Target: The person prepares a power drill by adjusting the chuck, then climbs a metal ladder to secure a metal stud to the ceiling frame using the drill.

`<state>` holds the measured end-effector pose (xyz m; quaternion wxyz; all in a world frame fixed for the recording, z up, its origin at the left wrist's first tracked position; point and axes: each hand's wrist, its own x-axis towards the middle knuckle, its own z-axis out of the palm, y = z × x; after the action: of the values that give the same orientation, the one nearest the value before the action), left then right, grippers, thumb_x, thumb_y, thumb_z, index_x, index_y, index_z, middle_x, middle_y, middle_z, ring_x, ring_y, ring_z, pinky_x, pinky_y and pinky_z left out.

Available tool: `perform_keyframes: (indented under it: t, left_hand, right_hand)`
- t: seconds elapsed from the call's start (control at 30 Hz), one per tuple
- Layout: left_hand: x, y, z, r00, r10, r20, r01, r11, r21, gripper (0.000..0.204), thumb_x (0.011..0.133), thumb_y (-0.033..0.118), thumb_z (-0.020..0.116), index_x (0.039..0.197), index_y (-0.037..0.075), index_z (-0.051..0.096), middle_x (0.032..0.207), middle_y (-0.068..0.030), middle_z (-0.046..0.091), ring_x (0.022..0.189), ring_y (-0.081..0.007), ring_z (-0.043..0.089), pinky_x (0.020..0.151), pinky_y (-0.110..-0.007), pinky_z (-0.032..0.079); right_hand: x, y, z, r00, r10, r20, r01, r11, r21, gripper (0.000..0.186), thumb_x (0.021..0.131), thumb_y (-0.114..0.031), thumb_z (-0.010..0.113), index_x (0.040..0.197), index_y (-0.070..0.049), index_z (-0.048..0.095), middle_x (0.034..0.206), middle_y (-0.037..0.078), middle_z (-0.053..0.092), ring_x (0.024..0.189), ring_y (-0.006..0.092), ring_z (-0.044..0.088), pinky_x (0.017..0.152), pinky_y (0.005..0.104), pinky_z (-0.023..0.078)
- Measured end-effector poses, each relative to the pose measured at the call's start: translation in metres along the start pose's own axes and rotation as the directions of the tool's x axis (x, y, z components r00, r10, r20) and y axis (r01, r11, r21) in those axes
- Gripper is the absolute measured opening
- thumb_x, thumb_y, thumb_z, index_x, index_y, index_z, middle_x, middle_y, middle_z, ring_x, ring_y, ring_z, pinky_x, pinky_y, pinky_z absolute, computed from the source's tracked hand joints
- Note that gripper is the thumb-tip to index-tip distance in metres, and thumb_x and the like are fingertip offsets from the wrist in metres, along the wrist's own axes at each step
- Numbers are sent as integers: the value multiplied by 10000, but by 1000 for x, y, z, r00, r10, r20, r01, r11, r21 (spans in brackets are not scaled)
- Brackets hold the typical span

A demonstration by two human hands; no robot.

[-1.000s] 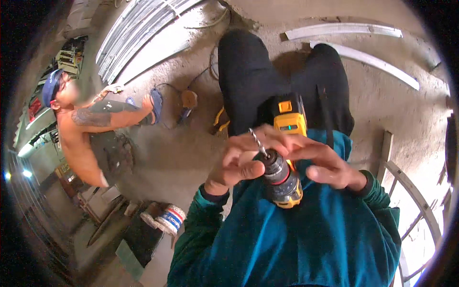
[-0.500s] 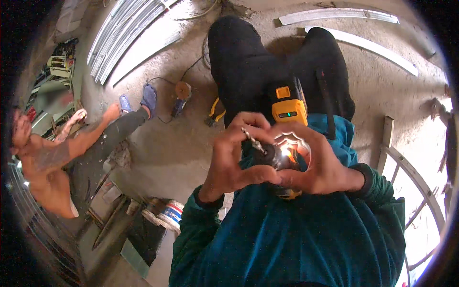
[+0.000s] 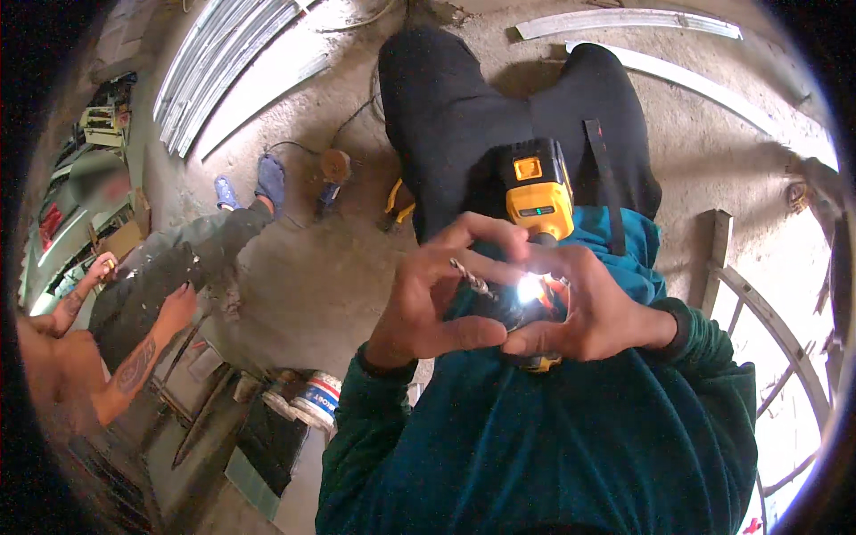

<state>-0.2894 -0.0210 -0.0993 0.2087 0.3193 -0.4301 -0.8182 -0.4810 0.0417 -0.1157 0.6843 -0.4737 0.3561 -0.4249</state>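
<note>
A yellow and black cordless drill (image 3: 540, 210) lies against my lap, its battery toward my knees and its work light shining. From the chuck, a twisted metal drill bit (image 3: 471, 278) points up and to the left. My left hand (image 3: 426, 299) curls round the left side of the chuck, thumb below and fingers above. From the other side, my right hand (image 3: 599, 308) wraps round the front of the drill, its thumb close to the left thumb. Between the hands, the chuck is partly hidden by fingers and glare.
At the left a co-worker (image 3: 134, 357) sits near an angle grinder (image 3: 334, 174) with a cord. Long metal profiles (image 3: 227, 62) lie at the far left, more strips (image 3: 629, 22) at the far right. White buckets (image 3: 316, 399) stand left of me; a curved metal frame (image 3: 771, 325) is at right.
My left fingers have loosened and shifted a little on the chuck, and the work light shows more. The co-worker has drawn an arm back from the feet.
</note>
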Motion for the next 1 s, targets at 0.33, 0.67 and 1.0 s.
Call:
perform_keyframes:
  t: [0.33,0.67,1.0]
  left_hand:
    - [-7,-4,-14,999,41,8,-41,986,159,501,678,343,811,997,24,594,1128,-120,472,1135,-229,463,964,-380,370]
    - [2,4,-18,979,92,181,-154,919,364,475,669,372,818,961,45,636,1104,-137,516,1066,-251,518,924,-375,400]
    - [0,-8,-25,966,175,190,-222,938,268,425,705,304,807,976,35,620,1049,-117,544,1042,-246,537,910,-369,415]
  right_hand:
    - [3,8,5,999,23,-35,-21,998,57,457,718,-246,807,1034,-3,583,937,104,622,845,176,595,734,316,480]
    - [4,9,7,1000,24,7,-25,989,146,444,729,-232,797,1047,-11,579,930,85,622,843,151,585,733,309,475]
    - [4,6,6,981,171,90,-180,978,105,525,696,-256,828,1084,-4,580,990,83,610,915,175,580,807,321,449]
